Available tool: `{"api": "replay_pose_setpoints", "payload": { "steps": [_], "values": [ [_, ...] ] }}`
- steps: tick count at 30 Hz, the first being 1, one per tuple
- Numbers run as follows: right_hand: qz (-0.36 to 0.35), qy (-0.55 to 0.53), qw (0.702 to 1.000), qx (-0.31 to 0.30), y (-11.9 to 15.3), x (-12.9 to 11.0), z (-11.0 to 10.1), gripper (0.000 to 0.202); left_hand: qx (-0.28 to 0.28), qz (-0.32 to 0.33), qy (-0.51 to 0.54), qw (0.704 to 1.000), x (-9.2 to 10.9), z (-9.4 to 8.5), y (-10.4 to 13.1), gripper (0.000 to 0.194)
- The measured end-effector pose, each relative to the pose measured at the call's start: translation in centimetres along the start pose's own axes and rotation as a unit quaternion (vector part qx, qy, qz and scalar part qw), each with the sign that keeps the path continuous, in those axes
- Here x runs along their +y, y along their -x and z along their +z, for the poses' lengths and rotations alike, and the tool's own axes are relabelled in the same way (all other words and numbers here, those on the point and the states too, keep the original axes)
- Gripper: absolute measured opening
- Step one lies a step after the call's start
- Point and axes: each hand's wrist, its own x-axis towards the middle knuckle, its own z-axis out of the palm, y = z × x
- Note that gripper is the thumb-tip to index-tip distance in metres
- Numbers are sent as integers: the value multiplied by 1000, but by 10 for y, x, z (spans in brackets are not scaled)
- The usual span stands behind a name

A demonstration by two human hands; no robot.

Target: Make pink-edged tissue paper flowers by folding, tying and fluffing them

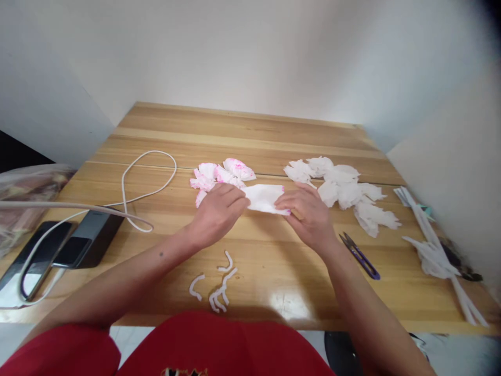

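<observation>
A white strip of folded tissue [265, 199] with pink marks at its right end is stretched between my hands above the table. Its left end is pinched in my left hand [219, 213], whose fingers are closed. My right hand [307, 213] grips the pink-marked end. Just behind my left hand sit crumpled white tissue pieces with pink edges [207, 175]. Plain white crumpled tissue pieces [344, 183] lie behind and to the right of my right hand. Several short, bent white fuzzy pieces [222, 287] rest near the table's front edge.
Purple-handled snips [360, 256] lie right of my right forearm. Long white stems [434, 240] are at the table's right edge. At the left, a white cable [150, 152] loops near a dark box [97, 237] and a phone [33, 256]. A wall stands behind the table [242, 125].
</observation>
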Motion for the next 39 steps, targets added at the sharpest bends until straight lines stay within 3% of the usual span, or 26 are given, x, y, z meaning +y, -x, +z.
{"api": "replay_pose_setpoints", "payload": {
  "steps": [3,5,8,10,13,17,22,26,32,36,39],
  "values": [
    [-12,-17,997,-68,35,0,18,14,-115,25,64,991,12,12,29,22],
    [2,-35,993,-113,57,-1,30,15,-177,8,159,971,17,15,45,15],
    [28,-57,987,-148,78,-3,39,15,-173,-81,303,934,17,16,49,15],
    [38,-60,987,-147,83,-3,40,15,-154,-120,333,922,15,18,41,20],
    [40,-45,987,-151,84,-5,40,17,-163,-76,324,929,15,34,26,30],
    [21,13,987,-158,87,-11,44,21,-227,13,245,942,21,63,22,34],
    [0,66,989,-135,95,-18,48,19,-273,21,134,952,13,82,28,41],
    [-19,72,990,-123,100,-19,48,17,-274,9,90,957,-3,85,23,57],
    [19,65,994,-83,110,-24,55,19,-283,9,37,958,-16,81,5,57],
    [50,57,995,-68,110,-29,57,15,-234,-10,40,971,-4,68,2,43],
    [51,53,996,-59,109,-31,57,16,-250,83,109,958,13,63,13,40]
  ]
}}
